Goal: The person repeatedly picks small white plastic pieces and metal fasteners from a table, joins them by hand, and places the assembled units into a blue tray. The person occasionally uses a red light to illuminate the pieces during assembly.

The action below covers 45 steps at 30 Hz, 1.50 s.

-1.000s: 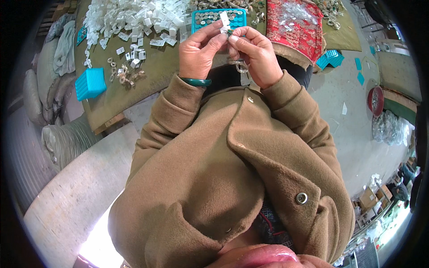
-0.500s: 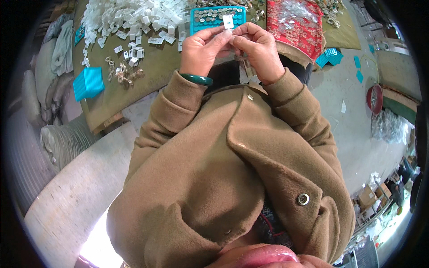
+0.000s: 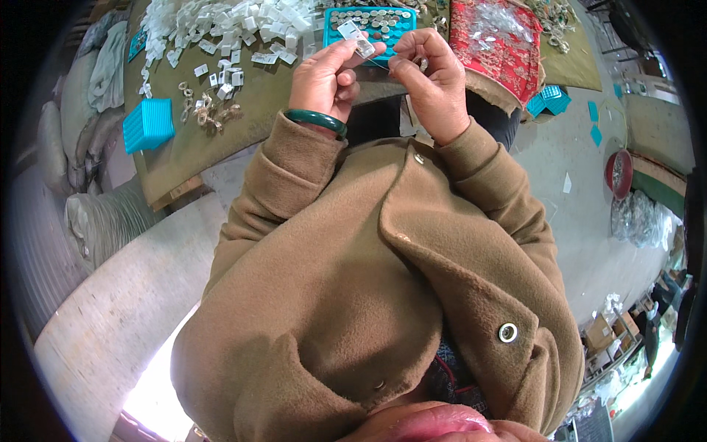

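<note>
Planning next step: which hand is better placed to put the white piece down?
Probably left: left hand pinches the white piece, seen against the blue tray; right hand is apart from it.

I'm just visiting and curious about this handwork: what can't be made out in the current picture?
All in the head view:
- Small object in the right hand: mostly covered by the fingers.
- White piece in the left hand: lower end partly behind fingertips; details too small.
- Blue tray: near edge partly hidden by the hands.
- White pile: cut off by the top edge.
</note>
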### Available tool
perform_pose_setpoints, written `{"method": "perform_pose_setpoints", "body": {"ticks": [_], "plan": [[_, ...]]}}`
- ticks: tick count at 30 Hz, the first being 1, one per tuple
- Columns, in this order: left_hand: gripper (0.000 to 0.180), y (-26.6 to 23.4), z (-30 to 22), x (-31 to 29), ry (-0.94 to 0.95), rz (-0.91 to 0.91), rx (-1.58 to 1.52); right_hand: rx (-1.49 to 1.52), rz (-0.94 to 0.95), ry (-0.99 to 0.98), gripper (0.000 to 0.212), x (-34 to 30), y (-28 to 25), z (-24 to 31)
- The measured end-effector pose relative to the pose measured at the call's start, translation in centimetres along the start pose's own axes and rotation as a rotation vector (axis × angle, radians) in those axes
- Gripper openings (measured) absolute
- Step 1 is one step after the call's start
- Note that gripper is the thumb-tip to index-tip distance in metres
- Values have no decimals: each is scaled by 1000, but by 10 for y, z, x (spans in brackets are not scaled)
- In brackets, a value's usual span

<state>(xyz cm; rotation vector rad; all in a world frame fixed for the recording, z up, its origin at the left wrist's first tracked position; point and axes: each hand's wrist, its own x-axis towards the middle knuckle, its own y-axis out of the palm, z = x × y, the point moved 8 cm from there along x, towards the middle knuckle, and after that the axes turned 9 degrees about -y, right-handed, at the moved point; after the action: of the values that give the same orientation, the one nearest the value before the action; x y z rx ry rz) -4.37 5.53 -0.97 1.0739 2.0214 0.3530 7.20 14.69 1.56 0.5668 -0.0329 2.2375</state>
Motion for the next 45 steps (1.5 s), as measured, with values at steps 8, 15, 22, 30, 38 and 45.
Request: {"method": "perform_pose_setpoints", "body": {"ticks": [8,15,22,30,38,45], "plan": [[15,-4,15,4,-175,91,-328,-127,-31,-113,14,-7,4,10],[22,-9,22,2,-285,168,-520,-156,21,34,14,-9,5,-5],[28,-41,19,0,-142,-35,-97,-402,126,72,13,-2,-8,-4],[20,-47,13,0,-20,-27,208,-915,162,-248,10,31,-5,-13],[21,-39,17,6,-33,-12,252,-1106,273,-330,9,33,8,-23],[21,-38,15,8,-36,-18,147,-1182,322,-434,10,32,14,-24]]}}
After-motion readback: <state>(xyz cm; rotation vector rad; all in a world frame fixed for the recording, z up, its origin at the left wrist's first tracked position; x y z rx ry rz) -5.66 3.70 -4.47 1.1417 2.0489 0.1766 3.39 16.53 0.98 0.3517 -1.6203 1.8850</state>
